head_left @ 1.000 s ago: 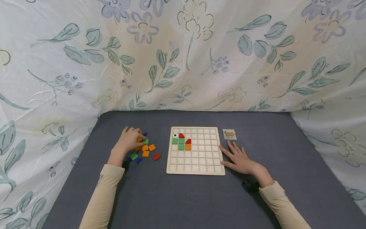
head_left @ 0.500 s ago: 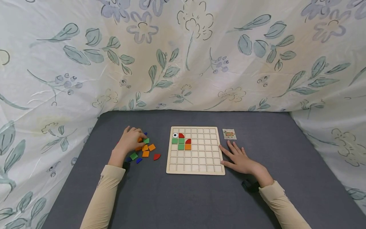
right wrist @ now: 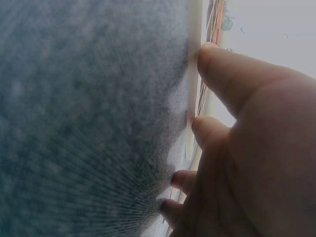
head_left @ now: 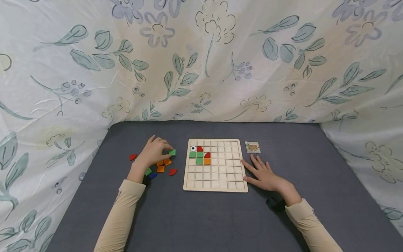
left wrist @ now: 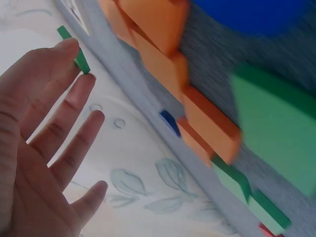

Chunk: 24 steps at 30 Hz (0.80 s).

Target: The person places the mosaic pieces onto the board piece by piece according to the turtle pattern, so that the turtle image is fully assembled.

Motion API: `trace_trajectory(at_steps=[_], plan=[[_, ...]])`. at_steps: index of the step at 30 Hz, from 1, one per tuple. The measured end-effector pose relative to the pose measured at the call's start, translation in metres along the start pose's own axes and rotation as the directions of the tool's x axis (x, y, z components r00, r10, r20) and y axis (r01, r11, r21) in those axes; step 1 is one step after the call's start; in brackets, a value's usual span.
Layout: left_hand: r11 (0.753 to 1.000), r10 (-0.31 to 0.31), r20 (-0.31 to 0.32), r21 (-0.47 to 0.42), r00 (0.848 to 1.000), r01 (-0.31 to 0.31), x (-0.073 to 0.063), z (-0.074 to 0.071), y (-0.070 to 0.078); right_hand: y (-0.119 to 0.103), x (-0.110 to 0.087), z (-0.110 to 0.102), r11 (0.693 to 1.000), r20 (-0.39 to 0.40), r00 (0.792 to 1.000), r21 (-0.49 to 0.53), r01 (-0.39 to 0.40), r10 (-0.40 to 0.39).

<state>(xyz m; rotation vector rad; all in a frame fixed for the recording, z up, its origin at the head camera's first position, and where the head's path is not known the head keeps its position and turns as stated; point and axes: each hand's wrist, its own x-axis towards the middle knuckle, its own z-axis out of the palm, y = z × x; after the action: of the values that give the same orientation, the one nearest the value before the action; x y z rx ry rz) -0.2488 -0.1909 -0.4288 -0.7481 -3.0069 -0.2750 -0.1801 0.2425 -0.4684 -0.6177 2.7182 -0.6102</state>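
Note:
My left hand [head_left: 152, 152] pinches a small green square tile [head_left: 172, 152] between thumb and fingertips, above the table left of the board. In the left wrist view this green tile [left wrist: 83, 62] shows edge-on, raised over the loose tiles, with the other fingers spread apart. The pale wooden grid board [head_left: 226, 178] lies in the middle. On its upper left sit an eye tile [head_left: 193, 148], two red quarter-circles, several green squares and an orange square [head_left: 206, 161]. My right hand [head_left: 262, 176] lies with fingers spread, thumb and index fingertips touching the board's right edge.
Loose orange tiles [head_left: 160, 169], a green tile [head_left: 148, 171] and a blue tile [head_left: 153, 176] lie below my left hand, some hidden by it. Red quarter-circles lie either side of them, one red piece [head_left: 132, 157] at the far left. A patterned card [head_left: 253, 147] lies right of the board.
My left hand has moved right from the loose tiles, carrying the green tile it has picked up. A red piece at the left is now uncovered. The right hand stays put.

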Motion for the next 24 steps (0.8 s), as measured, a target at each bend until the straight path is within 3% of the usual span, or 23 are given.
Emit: trace_trajectory(at_steps=[15,24], plan=[[0.993,0.102,-0.016,-0.057,0.995,-0.103,0.024,0.013,0.03,0.0,0.0,-0.001,1.0,-0.001,1.0,0.0,0.0,0.0],[0.983,0.139,-0.017,-0.119,0.99,-0.14,0.037,0.013,0.049,0.006,0.002,0.003,1.0,-0.006,1.0,-0.015,0.017,-0.017]])
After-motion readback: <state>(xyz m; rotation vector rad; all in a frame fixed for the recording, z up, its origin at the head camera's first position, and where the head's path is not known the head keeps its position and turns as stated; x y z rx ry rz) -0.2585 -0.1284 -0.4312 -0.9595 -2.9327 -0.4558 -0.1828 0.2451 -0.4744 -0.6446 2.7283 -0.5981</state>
